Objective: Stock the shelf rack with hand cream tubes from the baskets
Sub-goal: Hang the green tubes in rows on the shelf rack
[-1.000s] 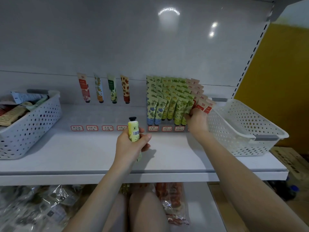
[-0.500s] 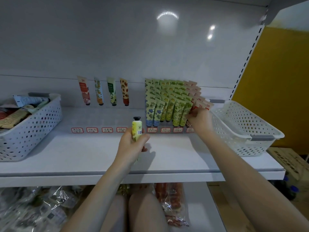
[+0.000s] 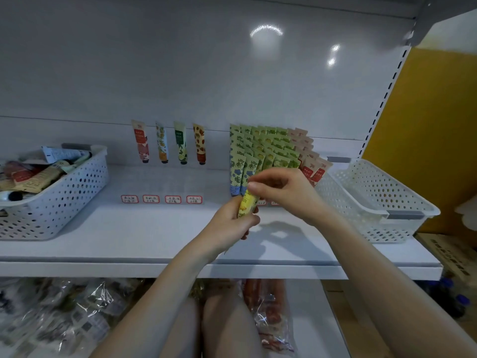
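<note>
My left hand [image 3: 229, 223] grips a yellow hand cream tube [image 3: 246, 204] upright above the white shelf [image 3: 154, 236]. My right hand [image 3: 281, 188] pinches the top end of that same tube, hiding its cap. Just behind my hands, several rows of green, blue-flowered and pink tubes [image 3: 268, 153] stand packed in the rack. Further left, single tubes [image 3: 169, 143] stand against the back wall, each behind a red-edged label [image 3: 161, 199]. The left white basket [image 3: 64, 192] holds several mixed tubes. The right white basket [image 3: 374, 200] looks empty.
The shelf's front edge [image 3: 180, 267] runs below my forearms. Bagged goods [image 3: 64, 316] fill the lower shelf. A yellow wall [image 3: 426, 138] and a cardboard box [image 3: 449, 257] lie to the right of the rack upright [image 3: 382, 99].
My right hand left the pink tubes in the rack and came left to the yellow tube's top. My left hand moved the tube right, close to the stocked rows.
</note>
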